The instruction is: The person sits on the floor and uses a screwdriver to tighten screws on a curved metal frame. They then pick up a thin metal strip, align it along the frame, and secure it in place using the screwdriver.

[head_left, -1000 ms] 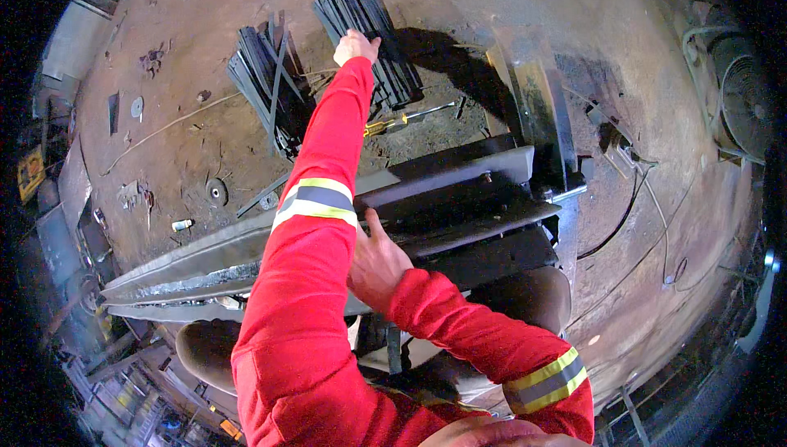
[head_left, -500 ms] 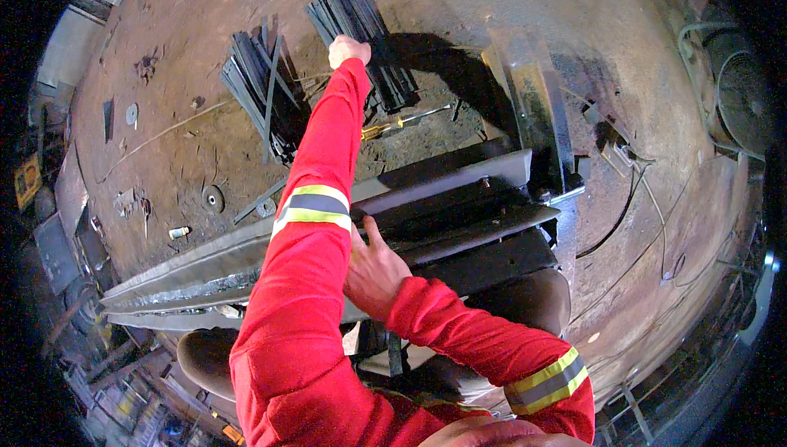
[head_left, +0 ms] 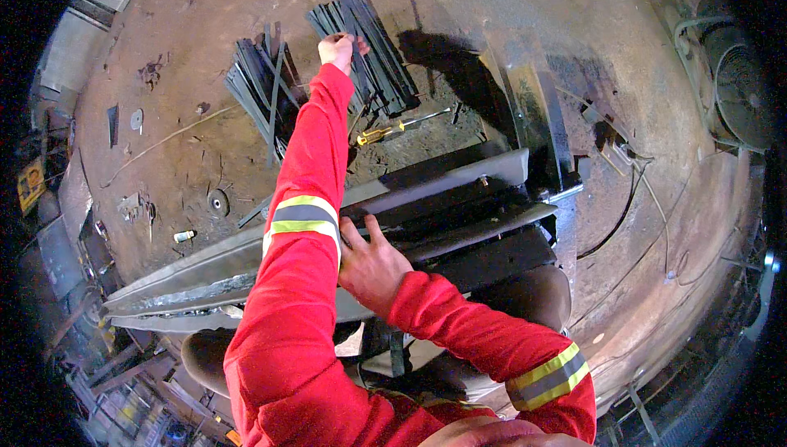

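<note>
My left hand [head_left: 338, 52] reaches out to the far pile of dark flat strips [head_left: 385, 62], its fingers closed round one dark metal strip [head_left: 345, 6]. That strip's far end sticks out past the rest of the pile. My right hand [head_left: 375, 271] lies on the long dark metal beam [head_left: 451, 189] in front of me, its thumb and a finger spread; my left sleeve hides part of the fingertips. Left of the far pile lies a second pile of dark strips [head_left: 261, 86]. A yellow-handled screwdriver [head_left: 381, 133] lies between the far pile and the beam.
A small wheel [head_left: 218, 202] and a little white bottle [head_left: 184, 236] lie left of the beam. An upright metal plate [head_left: 541, 111] stands at its right end. Cables [head_left: 652, 193] run over the floor, and a round fan-like unit [head_left: 742, 90] stands far right.
My left hand has shifted slightly left and now grips one strip, which has slid up beyond the others in the pile. My right hand stays on the beam, its fingers a bit more spread.
</note>
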`<state>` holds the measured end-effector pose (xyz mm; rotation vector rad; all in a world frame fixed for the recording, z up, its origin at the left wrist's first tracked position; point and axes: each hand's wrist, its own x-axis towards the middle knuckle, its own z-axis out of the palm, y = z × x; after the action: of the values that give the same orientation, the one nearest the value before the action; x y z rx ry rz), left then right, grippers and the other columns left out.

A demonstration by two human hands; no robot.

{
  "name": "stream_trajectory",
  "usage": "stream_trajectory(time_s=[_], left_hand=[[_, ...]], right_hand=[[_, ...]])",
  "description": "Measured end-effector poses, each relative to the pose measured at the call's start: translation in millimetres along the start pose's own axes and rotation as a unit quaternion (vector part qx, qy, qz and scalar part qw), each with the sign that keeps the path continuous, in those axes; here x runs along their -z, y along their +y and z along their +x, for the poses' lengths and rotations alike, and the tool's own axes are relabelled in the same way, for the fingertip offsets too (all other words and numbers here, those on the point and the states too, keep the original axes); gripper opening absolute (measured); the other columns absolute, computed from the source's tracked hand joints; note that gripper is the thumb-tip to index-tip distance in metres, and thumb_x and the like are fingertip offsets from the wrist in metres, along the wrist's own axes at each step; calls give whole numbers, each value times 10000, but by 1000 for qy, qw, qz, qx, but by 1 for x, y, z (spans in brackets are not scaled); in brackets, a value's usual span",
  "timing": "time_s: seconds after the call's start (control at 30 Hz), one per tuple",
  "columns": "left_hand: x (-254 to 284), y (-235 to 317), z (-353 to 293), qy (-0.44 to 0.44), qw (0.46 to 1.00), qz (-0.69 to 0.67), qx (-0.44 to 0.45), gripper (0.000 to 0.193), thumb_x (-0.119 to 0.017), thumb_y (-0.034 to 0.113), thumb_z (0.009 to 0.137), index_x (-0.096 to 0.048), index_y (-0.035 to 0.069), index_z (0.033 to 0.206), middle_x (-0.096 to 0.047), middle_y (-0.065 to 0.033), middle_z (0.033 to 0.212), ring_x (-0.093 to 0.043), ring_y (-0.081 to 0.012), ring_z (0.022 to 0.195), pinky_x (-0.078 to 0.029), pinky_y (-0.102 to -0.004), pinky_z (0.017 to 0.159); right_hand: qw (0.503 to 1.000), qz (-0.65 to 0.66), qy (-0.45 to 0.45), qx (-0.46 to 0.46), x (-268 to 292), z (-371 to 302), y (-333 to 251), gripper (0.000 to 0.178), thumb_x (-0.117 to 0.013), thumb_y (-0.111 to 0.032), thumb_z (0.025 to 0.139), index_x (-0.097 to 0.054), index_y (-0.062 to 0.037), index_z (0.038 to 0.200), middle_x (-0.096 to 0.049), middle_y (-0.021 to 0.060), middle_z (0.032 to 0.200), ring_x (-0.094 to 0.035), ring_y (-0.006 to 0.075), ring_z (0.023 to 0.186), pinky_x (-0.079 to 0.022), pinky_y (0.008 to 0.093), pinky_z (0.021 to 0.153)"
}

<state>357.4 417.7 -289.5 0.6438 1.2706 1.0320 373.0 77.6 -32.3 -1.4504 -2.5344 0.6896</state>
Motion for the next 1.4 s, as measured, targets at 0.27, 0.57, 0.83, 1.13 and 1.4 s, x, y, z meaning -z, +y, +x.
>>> stream_trajectory(time_s=[0.27, 0.57, 0.83, 1.13, 1.4], left_hand=[[24, 19, -15, 44, 997, 47, -44, 372, -633, -174, 740, -529, -122, 1093, -658, -225, 863, -678, -294, 680, -596, -395, 573], [39, 30, -25, 35, 992, 94, -81, 293, -693, -129, 715, -601, -121, 994, -676, -174, 773, -635, -220, 551, -522, -324, 486], [25, 64, -48, -42, 984, -56, -164, 288, -612, -142, 788, -576, -87, 1069, -653, -149, 798, -611, -206, 594, -500, -325, 526], [45, 222, -208, -200, 943, -156, -214, 282, -638, -80, 818, -611, -4, 1089, -662, -112, 875, -644, -224, 737, -536, -348, 635], [103, 242, -414, -211, 937, 60, -270, 212, -628, -61, 835, -579, -44, 1040, -641, -94, 822, -628, -157, 684, -515, -285, 640]], right_hand=[[999, 6, 39, 10, -5, 1, 1, 227, -563, -245, 798, -732, -117, 876, -582, 122, 1167, -466, 322, 1170, -368, 581, 976], [1000, -2, 24, 11, -1, 1, 3, 231, -574, -239, 786, -709, -100, 911, -568, 120, 1150, -465, 312, 1163, -377, 537, 965], [999, -8, -26, 22, 5, 0, 4, 284, -607, -331, 766, -713, -124, 929, -562, 116, 1148, -446, 309, 1177, -362, 534, 976], [901, 263, 340, -65, 36, 27, 27, 307, -706, -263, 785, -658, -19, 965, -660, 141, 857, -644, 306, 804, -517, 381, 756], [648, 613, 451, 13, 159, 77, -60, 398, -721, -230, 856, -533, 5, 1116, -638, 58, 774, -599, 110, 667, -482, 243, 593]])
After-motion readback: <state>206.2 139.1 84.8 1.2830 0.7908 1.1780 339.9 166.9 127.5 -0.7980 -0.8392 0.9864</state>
